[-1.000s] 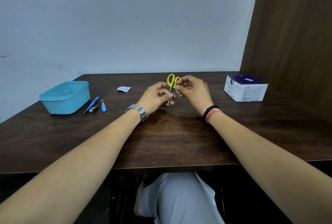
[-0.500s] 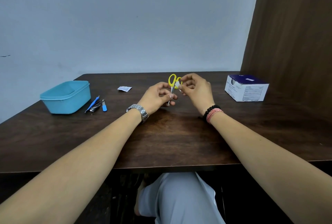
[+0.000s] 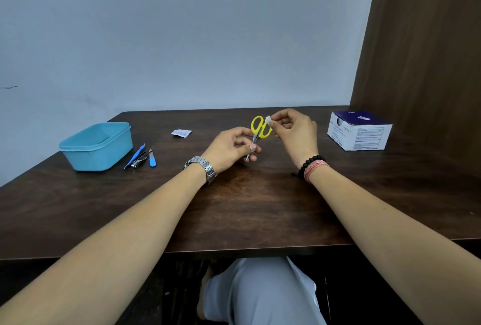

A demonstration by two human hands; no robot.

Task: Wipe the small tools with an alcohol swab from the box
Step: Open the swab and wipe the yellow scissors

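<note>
My left hand (image 3: pixel 230 148) grips small yellow-handled scissors (image 3: pixel 258 129) by the metal blades, handles pointing up, above the middle of the dark table (image 3: pixel 260 199). My right hand (image 3: pixel 295 133) pinches a small white alcohol swab (image 3: pixel 268 119) against the top of the right yellow handle loop. The white and purple swab box (image 3: pixel 360 130) stands to the right. Several small tools (image 3: pixel 141 158), among them a blue-handled pick, a nail clipper and a blue file, lie to the left.
A light blue plastic tub (image 3: pixel 97 145) sits at the table's left, just beside the small tools. A torn white swab wrapper (image 3: pixel 181 132) lies behind the hands. A brown wall panel (image 3: pixel 426 51) rises on the right behind the box.
My right hand has slid the swab up from the blades' pivot area to the top of the handle loops. My left hand kept holding the scissors' blades.
</note>
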